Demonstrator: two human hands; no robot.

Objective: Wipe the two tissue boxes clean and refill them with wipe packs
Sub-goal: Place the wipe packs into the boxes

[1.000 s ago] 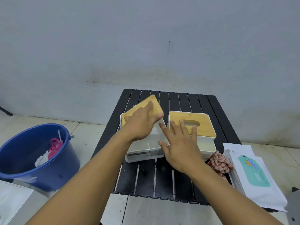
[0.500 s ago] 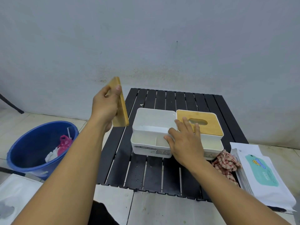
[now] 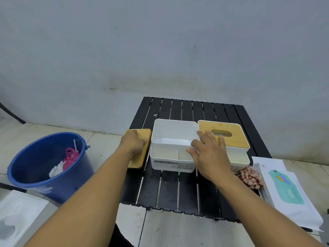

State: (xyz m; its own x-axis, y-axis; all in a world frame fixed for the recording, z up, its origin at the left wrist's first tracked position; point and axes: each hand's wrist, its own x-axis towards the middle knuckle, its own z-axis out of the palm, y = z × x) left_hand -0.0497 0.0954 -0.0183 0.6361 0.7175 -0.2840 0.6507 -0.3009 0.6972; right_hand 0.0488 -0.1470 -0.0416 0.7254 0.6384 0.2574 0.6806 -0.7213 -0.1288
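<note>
On the black slatted table (image 3: 178, 191) two white boxes stand side by side, touching. One, the open box (image 3: 173, 132), has no cover and shows a large rear compartment and two small front ones, with a "TISSUE HOLDER" label on its front wall. Its bamboo lid (image 3: 138, 159) lies flat just left of it at the table's left edge, partly overhanging. The left hand (image 3: 133, 142) lies on top of this lid and grips it across its width, thumb on the edge nearest the open box and fingers curled over the far side. The right hand (image 3: 210, 154) is spread flat with straight fingers. Its thumb rests on the open box's right front corner, and its fingertips rest on the slotted lid (image 3: 233, 141) of the closed box (image 3: 239, 157). A red checked cloth (image 3: 251, 177) is bunched against the closed box's front. Wipe packs (image 3: 284, 189) are stacked just right of the cloth, off the table's right edge. A blue bucket (image 3: 44, 175) holding pink and white bags stands on the floor to the left.
</note>
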